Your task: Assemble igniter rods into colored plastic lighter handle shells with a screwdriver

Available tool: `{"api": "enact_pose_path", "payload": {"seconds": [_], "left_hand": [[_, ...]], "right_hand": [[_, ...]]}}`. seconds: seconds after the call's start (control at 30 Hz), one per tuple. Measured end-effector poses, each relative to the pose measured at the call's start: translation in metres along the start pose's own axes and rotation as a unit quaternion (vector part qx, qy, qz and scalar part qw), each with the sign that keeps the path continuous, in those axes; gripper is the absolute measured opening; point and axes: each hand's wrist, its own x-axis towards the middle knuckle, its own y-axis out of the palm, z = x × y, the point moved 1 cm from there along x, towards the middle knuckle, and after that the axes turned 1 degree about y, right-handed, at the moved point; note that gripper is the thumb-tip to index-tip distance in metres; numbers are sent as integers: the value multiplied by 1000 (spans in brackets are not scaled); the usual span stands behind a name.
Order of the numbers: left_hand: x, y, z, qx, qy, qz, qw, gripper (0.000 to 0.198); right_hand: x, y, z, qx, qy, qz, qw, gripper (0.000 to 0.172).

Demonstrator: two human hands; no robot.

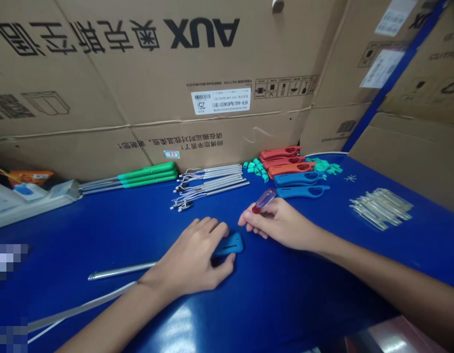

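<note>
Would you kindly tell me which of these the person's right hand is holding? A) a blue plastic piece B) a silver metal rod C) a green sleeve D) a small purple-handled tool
D: the right hand pinches the small purple-handled tool in its fingertips, while the blue plastic piece sits under the left hand.

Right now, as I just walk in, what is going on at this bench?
A person is working at a blue bench. Their left hand presses on a blue plastic handle, and a silver metal rod reaches out from under that hand. The fingers of their right hand hold a small screwdriver with a clear purple handle. Behind them lie green-handled metal rods, wired silver rods, red plastic handles and blue plastic handles.
</note>
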Motion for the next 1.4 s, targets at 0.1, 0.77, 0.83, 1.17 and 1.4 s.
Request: {"api": "enact_pose_path", "payload": {"seconds": [0.1,0.77,0.83,1.17,1.4], "left_hand": [[0,0,0,-6,-4,3,1000,20],[-1,-1,-1,-59,-15,1,998,21],[0,-5,-1,-139,-17,-26,990,28],[28,-11,-13,-589,-29,-157,792,20],[32,-1,-10,-659,-63,-259,704,24]], "right_hand": [[-1,5,0,-29,10,19,999,33],[2,18,-2,-162,-92,-38,982,8],[2,19,-1,-185,-105,-38,976,9],[0,19,-5,-168,-198,-31,965,14],[-1,20,-5,-108,-146,-17,983,8]]}}
